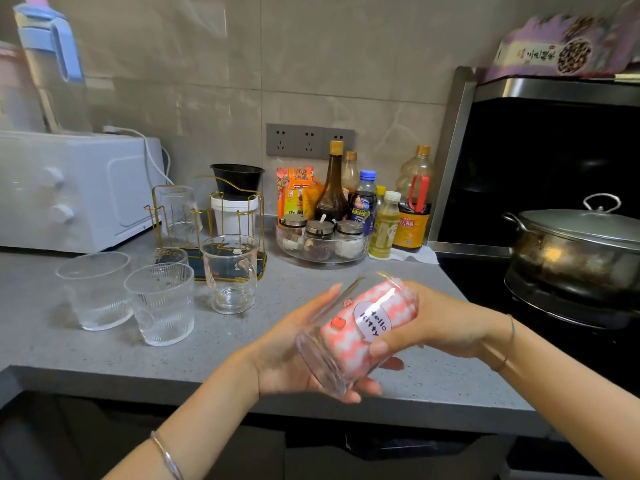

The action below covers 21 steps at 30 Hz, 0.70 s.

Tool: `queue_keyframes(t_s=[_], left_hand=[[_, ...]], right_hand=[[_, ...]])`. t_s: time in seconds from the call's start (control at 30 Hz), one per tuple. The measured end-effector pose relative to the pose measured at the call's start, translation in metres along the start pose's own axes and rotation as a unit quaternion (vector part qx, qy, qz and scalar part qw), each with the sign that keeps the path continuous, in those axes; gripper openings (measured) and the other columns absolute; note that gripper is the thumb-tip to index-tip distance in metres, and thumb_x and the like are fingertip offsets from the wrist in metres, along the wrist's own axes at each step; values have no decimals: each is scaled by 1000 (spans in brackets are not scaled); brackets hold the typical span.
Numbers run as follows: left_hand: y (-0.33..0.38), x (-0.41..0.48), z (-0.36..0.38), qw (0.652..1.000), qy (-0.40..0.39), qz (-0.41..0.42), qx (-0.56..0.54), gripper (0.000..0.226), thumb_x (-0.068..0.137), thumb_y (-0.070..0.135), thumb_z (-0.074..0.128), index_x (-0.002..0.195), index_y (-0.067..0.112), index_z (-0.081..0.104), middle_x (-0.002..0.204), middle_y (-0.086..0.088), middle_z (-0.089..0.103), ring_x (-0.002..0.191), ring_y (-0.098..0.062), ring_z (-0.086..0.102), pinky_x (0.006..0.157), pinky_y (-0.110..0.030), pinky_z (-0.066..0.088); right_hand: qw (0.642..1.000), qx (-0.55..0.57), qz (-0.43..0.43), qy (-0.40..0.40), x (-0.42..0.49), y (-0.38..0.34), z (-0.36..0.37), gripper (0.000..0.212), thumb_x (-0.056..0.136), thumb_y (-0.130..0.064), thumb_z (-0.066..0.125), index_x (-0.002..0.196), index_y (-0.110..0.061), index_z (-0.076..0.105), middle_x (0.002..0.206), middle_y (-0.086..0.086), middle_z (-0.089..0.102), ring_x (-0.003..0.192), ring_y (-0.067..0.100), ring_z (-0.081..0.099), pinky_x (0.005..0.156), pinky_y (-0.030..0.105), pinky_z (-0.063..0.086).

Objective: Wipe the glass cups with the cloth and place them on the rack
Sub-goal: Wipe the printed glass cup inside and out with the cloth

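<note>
My left hand (287,351) cradles a clear glass cup (320,362) printed "hello kitty", tipped on its side above the counter's front edge, fingers curled under it. A pink-and-white zigzag cloth (349,344) fills the inside of the cup. At the cup's mouth end, my right hand (446,323) grips the cloth, its thumb lying over the glass. Two ribbed glasses (93,289) (161,303) and a handled glass mug (230,271) stand on the counter to the left. The gold wire rack (258,216) behind them holds one upturned glass (178,209).
A white oven (76,188) stands at the back left. Bottles and spice jars in a glass tray (322,251) sit at the back centre. To the right, a lidded pot (575,251) sits on the stove. The grey counter (242,344) lies under my hands.
</note>
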<state>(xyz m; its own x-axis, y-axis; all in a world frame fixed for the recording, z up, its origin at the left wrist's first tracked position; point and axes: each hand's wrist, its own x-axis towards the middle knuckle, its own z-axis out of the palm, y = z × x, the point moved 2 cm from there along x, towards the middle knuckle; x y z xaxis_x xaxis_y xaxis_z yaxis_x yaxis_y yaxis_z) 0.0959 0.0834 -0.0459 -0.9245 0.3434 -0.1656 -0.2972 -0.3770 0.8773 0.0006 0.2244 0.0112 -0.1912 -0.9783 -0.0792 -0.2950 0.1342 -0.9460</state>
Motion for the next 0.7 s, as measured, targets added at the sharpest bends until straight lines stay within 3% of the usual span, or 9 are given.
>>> queue_keyframes(t_s=[0.13, 0.23, 0.27, 0.33, 0.4, 0.5, 0.57, 0.63, 0.7], left_hand=[[-2, 2, -2, 1000, -1, 4, -19, 73, 70, 60, 74, 124, 12, 64, 123, -18, 63, 77, -27, 70, 67, -35, 57], [1, -1, -4, 998, 54, 1, -10, 88, 64, 57, 80, 132, 7, 56, 129, -23, 59, 77, -32, 69, 67, -37, 56], [3, -3, -4, 997, 72, 4, -10, 95, 60, 56, 83, 135, 6, 52, 130, -25, 58, 77, -33, 69, 68, -38, 56], [5, -6, -4, 996, 87, 23, -12, 97, 53, 53, 87, 132, 6, 55, 125, -25, 62, 76, -34, 70, 68, -39, 57], [7, -7, 0, 993, 107, 58, -3, 72, 52, 49, 89, 112, 12, 72, 112, -22, 69, 73, -33, 71, 75, -45, 59], [7, -6, 3, 981, 169, 96, 9, 30, 67, 47, 80, 85, 22, 80, 111, -21, 70, 85, -35, 68, 89, -49, 53], [6, -1, 2, 978, 171, 121, -20, 46, 54, 45, 89, 91, 17, 79, 107, -21, 71, 93, -36, 65, 89, -51, 53], [7, 2, 3, 970, 170, 158, -69, 66, 34, 42, 96, 91, 15, 79, 96, -15, 74, 84, -34, 70, 80, -50, 57], [11, 5, 4, 955, 193, 189, -119, 77, 41, 49, 91, 106, 12, 73, 95, -15, 73, 80, -32, 70, 72, -47, 60]], right_hand=[[999, 35, -4, 31, 1, 8, -3, 40, 66, -8, 78, 102, -6, 63, 92, 12, 70, 78, 18, 67, 56, 22, 52], [993, 78, -8, 92, 1, 11, -2, 55, 56, -42, 86, 95, -10, 65, 79, 5, 70, 53, 6, 59, 41, 13, 37], [986, 93, 6, 136, 2, 11, -3, 52, 62, -51, 79, 91, -12, 65, 75, 4, 69, 46, 4, 54, 36, 12, 31], [961, 170, 23, 216, 3, 11, -7, 32, 83, -42, 58, 87, -10, 63, 66, 4, 68, 39, 5, 55, 32, 13, 33], [929, 257, 19, 267, 4, 10, -12, 28, 90, -33, 52, 88, -7, 63, 62, 5, 70, 42, 10, 62, 33, 15, 42], [886, 350, 10, 305, 6, 11, -22, 36, 90, -38, 54, 97, -7, 70, 81, 8, 75, 61, 18, 71, 43, 18, 51], [856, 414, -33, 308, 4, 10, -27, 41, 92, -39, 50, 103, -8, 73, 98, 12, 74, 80, 23, 73, 60, 25, 60], [838, 449, -102, 292, 0, 5, -27, 39, 93, -36, 47, 110, -9, 70, 107, 12, 72, 90, 24, 72, 76, 30, 57], [837, 437, -166, 286, -4, 0, -21, 39, 94, -30, 45, 123, -11, 63, 117, 11, 68, 103, 24, 68, 86, 30, 54]])
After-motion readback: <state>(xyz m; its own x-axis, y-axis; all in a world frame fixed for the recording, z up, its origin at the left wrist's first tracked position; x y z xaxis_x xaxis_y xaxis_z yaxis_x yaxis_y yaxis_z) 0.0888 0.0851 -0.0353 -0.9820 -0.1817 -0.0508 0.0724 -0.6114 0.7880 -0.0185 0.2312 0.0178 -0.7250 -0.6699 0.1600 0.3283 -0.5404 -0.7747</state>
